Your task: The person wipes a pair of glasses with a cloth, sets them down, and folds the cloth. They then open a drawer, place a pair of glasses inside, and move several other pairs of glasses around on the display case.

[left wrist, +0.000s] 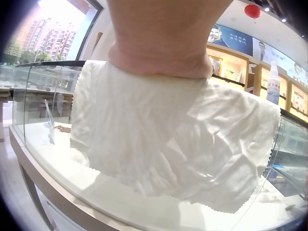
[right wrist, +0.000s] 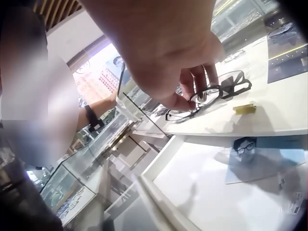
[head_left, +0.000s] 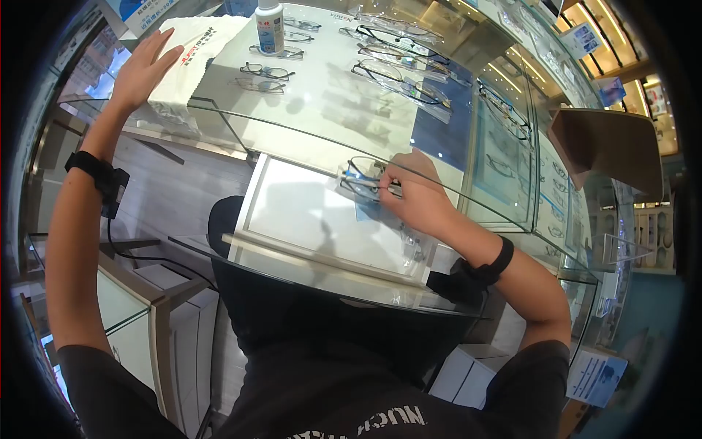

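My left hand point(head_left: 140, 72) lies with straight fingers on a cream cloth point(head_left: 208, 44) with zigzag edges, spread over the glass counter's edge. In the left wrist view the cloth point(left wrist: 173, 139) hangs wrinkled down the counter's front, the fingers hidden behind the wrist. My right hand point(head_left: 418, 189) pinches a pair of dark-framed eyeglasses point(head_left: 356, 178) above an open white drawer in the head view. Thumb and fingertips hold the eyeglasses point(right wrist: 208, 91) by the frame in the right wrist view. A small yellowish piece point(right wrist: 245, 109) lies on the white surface beside them.
Several eyeglasses point(head_left: 265, 72) rest on the counter, near a white spray bottle point(head_left: 270, 33). The open drawer point(head_left: 292, 212) contains a bluish card point(right wrist: 269, 166). A glass edge point(head_left: 314, 134) runs across behind the drawer. A brown stand point(head_left: 614, 143) is at the right.
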Demonstrator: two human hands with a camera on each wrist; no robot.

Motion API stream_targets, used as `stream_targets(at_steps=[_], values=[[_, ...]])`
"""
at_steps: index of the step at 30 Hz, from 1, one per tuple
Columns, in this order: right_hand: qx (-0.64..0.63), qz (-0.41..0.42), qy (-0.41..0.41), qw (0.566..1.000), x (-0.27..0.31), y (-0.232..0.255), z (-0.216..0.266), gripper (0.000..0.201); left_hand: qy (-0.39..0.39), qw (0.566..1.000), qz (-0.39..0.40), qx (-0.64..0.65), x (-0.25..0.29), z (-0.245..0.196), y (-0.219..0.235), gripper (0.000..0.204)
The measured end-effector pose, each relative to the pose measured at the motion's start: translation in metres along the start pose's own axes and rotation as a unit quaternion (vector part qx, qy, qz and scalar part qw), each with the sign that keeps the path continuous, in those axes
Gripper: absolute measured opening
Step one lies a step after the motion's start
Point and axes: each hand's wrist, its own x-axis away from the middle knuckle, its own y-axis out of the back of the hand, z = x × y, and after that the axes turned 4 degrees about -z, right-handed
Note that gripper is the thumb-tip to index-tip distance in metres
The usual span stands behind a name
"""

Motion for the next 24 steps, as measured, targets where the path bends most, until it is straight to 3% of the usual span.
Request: stream_targets(at_steps=[1,4,5,7,9,11,13,16,20,22,24], values=[[0.002,-0.001,0.002,1.000,-0.009,-0.002,-0.008,0.004,0.005,1.000,0.004,-0.002,0.001,-0.002,0.001,0.072],[0.083,-0.145,-0.033,0.985,-0.032,-0.017,-0.044,0.010,0.005,1.000,0.000,-0.002,0.003,-0.003,0.001,0.072],[0.086,-0.146,-0.031,0.985,-0.039,-0.018,-0.054,0.010,0.006,1.000,-0.003,-0.001,0.003,-0.004,0.002,0.072],[0.105,-0.162,-0.112,0.975,-0.051,-0.017,-0.076,0.015,0.006,1.000,0.000,-0.002,0.004,-0.008,0.004,0.071],[0.153,-0.189,-0.105,0.964,-0.058,-0.028,-0.114,0.017,0.008,1.000,-0.006,-0.003,0.005,-0.011,0.007,0.071],[0.228,-0.293,-0.057,0.927,-0.064,-0.030,-0.143,0.014,0.011,1.000,-0.009,-0.005,0.007,-0.014,0.008,0.070],[0.250,-0.297,-0.060,0.920,-0.068,-0.025,-0.170,0.012,0.017,1.000,-0.002,-0.009,0.007,-0.017,0.010,0.070],[0.286,-0.213,-0.133,0.925,-0.073,-0.011,-0.191,0.010,0.013,1.000,-0.003,-0.013,0.007,-0.019,0.012,0.069],[0.283,-0.238,-0.169,0.914,-0.076,-0.001,-0.197,0.008,0.026,1.000,0.002,-0.014,0.009,-0.025,0.016,0.069],[0.287,-0.195,-0.238,0.907,-0.080,0.005,-0.212,0.017,0.022,1.000,-0.002,-0.011,0.008,-0.023,0.013,0.069],[0.303,-0.187,-0.273,0.894,-0.080,-0.004,-0.240,0.014,0.023,1.000,-0.005,-0.009,0.010,-0.026,0.015,0.068]])
